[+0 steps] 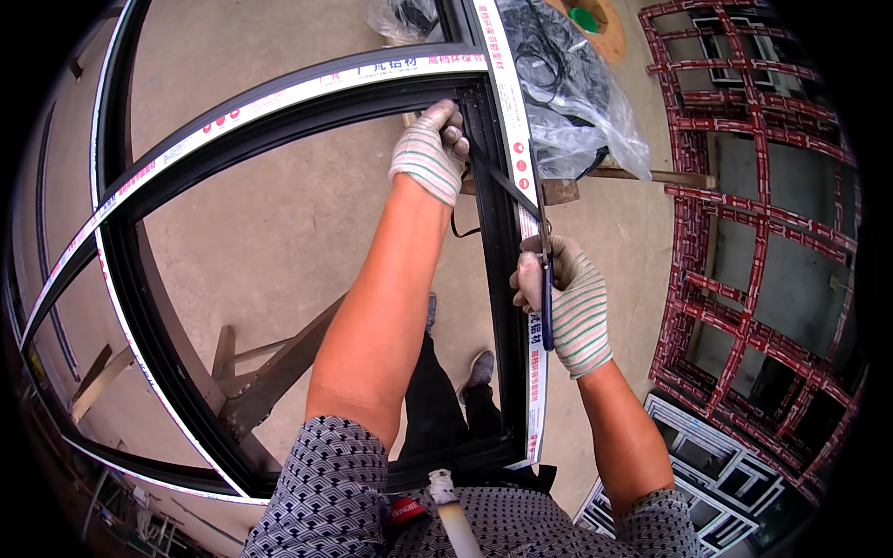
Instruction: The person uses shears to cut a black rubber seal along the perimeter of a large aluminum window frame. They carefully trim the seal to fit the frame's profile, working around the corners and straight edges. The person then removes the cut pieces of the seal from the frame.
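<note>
A large black window frame with white printed protective film lies in front of me, raised above the floor. My left hand, in a striped knit glove, is closed at the frame's inner far-right corner, pinching a black rubber strip. From there the strip slants across the right bar toward my other hand; a thin loop hangs below my left hand inside the opening. Gloved the same way, my right hand is closed around dark-blue-handled scissors beside the right bar. Their blades point away from me, close to the strip's end.
Beyond the right bar lies clear plastic wrapping with black coils, near a green round item. Red-wrapped frames stand at the right, with white-edged frames nearer. Wooden supports show beneath the frame.
</note>
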A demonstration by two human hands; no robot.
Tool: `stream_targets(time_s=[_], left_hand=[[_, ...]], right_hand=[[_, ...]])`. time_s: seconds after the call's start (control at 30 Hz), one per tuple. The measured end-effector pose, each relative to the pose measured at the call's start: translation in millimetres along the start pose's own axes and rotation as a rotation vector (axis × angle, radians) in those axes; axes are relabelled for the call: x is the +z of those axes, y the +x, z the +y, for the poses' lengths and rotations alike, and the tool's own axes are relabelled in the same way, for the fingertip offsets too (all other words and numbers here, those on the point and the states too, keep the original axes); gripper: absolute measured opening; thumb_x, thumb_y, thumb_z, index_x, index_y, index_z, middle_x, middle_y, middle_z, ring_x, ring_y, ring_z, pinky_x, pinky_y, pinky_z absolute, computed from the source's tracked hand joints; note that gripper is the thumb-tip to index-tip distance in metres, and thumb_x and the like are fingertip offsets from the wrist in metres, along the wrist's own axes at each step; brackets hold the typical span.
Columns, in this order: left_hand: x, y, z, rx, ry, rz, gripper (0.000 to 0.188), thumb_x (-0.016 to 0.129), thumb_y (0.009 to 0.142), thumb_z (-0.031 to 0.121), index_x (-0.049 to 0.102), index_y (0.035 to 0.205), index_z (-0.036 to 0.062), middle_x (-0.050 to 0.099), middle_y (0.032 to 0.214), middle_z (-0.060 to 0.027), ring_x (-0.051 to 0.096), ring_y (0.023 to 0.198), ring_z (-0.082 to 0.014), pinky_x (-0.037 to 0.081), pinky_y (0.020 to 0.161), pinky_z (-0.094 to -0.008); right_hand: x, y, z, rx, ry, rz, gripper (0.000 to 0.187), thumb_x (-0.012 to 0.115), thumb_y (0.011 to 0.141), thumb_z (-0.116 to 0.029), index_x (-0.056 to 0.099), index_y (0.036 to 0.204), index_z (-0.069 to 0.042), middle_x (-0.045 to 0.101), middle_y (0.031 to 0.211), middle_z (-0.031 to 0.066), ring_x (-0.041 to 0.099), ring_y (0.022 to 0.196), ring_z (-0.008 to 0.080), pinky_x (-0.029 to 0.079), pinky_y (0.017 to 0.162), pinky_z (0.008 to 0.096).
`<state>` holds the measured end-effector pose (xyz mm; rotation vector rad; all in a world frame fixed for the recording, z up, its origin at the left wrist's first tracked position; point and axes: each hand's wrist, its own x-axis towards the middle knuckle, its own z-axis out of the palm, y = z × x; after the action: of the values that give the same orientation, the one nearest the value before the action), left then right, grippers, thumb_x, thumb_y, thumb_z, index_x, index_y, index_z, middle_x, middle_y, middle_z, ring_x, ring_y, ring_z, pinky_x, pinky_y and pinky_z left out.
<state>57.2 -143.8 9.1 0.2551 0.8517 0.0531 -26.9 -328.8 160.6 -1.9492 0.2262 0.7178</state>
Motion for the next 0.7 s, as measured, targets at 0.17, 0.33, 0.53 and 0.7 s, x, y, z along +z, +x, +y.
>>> stream_targets(time_s=[0.17,0.33,0.53,0.7], left_hand=[[-5,6,-1,-0.004,-0.045,-0.069,0.012,0.072,0.094,0.016,0.064,0.086,0.0132,0.062,0.071,0.0035,0.054,0.055,-0.0056,0.049,0.050,-0.0221],[-6,-10,-1,0.122,0.270,0.010,0.011,0.074,0.093,0.019,0.070,0.095,0.0094,0.067,0.076,0.0009,0.055,0.056,-0.0068,0.052,0.053,-0.0231],[-11,-31,13,1.111,1.358,0.095,0.023,0.074,0.090,0.019,0.072,0.108,0.0041,0.072,0.085,-0.0071,0.067,0.070,-0.0174,0.055,0.066,-0.0332],[2,-25,27,1.364,1.863,-0.055,0.018,0.070,0.090,0.025,0.072,0.103,0.0123,0.068,0.095,-0.0099,0.069,0.084,-0.0304,0.056,0.072,-0.0404]], right_hand=[[-3,12,-15,0.096,0.074,-0.135,0.040,0.070,0.097,-0.029,0.060,0.118,0.003,0.064,0.075,0.0021,0.057,0.059,0.0048,0.047,0.054,0.0201],[8,17,-25,0.115,-0.005,-0.170,0.045,0.068,0.097,-0.041,0.061,0.113,0.000,0.064,0.070,0.0025,0.057,0.055,0.0047,0.046,0.049,0.0206],[16,22,-24,0.133,-0.001,-0.200,0.042,0.064,0.099,-0.044,0.062,0.108,-0.003,0.064,0.071,0.0030,0.055,0.052,0.0046,0.044,0.048,0.0200],[13,22,-12,0.115,0.052,-0.194,0.047,0.067,0.096,-0.046,0.061,0.108,-0.002,0.065,0.071,0.0033,0.057,0.053,0.0050,0.045,0.047,0.0208]])
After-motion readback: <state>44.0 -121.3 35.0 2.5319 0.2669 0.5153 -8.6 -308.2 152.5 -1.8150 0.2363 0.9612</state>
